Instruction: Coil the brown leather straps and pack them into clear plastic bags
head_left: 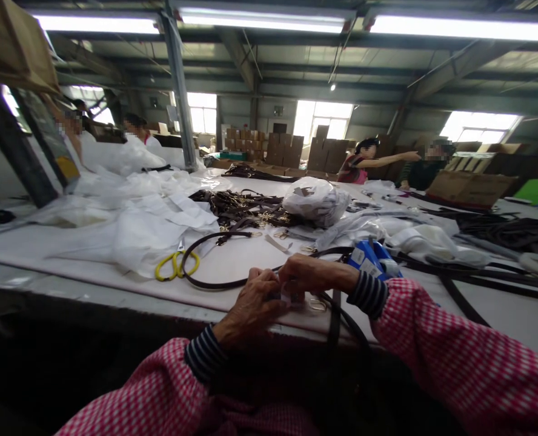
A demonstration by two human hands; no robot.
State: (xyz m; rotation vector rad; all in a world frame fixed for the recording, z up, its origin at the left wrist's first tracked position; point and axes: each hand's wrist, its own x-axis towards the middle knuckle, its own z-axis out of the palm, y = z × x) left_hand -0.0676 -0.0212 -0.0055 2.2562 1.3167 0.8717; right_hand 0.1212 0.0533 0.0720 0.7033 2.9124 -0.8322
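Observation:
My left hand (pixel 255 306) is closed at the front edge of the table, its fingers curled around a dark brown strap (pixel 205 284). Right beside it, my right hand (pixel 314 272) pinches at the same spot, fingers bent down. Between the hands shows a small, clear, shiny bit that I cannot make out. The strap loops leftward to a gold metal clasp (pixel 256 234). A metal hook (pixel 317 304) lies just below my right hand. Yellow-handled scissors (pixel 178 266) rest by the loop, and a blue tape dispenser (pixel 369 260) stands behind my right wrist.
A heap of dark straps with gold clasps (pixel 237 209) lies farther back, beside a stuffed white plastic bag (pixel 315 200). White sheeting (pixel 146 224) covers the left. More dark straps (pixel 500 233) and a cardboard box (pixel 471 188) are at right. Several co-workers are across the table.

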